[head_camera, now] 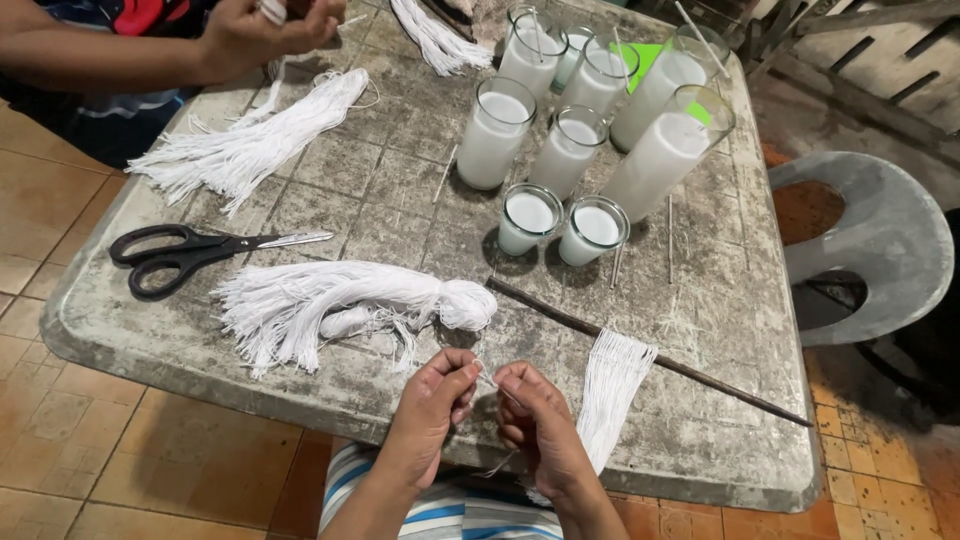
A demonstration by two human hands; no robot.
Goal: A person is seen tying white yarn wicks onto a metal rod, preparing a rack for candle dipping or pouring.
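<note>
1. Left hand (432, 398) and right hand (535, 425) meet at the near counter (700, 440) edge; each grip is pinched narrow on one thin white thread (487, 378), barely visible between the fingertips
2. Just right of them, a flat bundle of cut strings (612, 385) hangs over the edge, its lower end hidden behind the right hand
3. A thin dark stick (650, 357) lies slantwise beyond
4. A loose white skein (340, 305) and black scissors (175, 255) lie to the left
5. Farther off stand wax-filled glasses (560, 150)
6. Another person's hands (270, 30), cropped, at the far left
</note>
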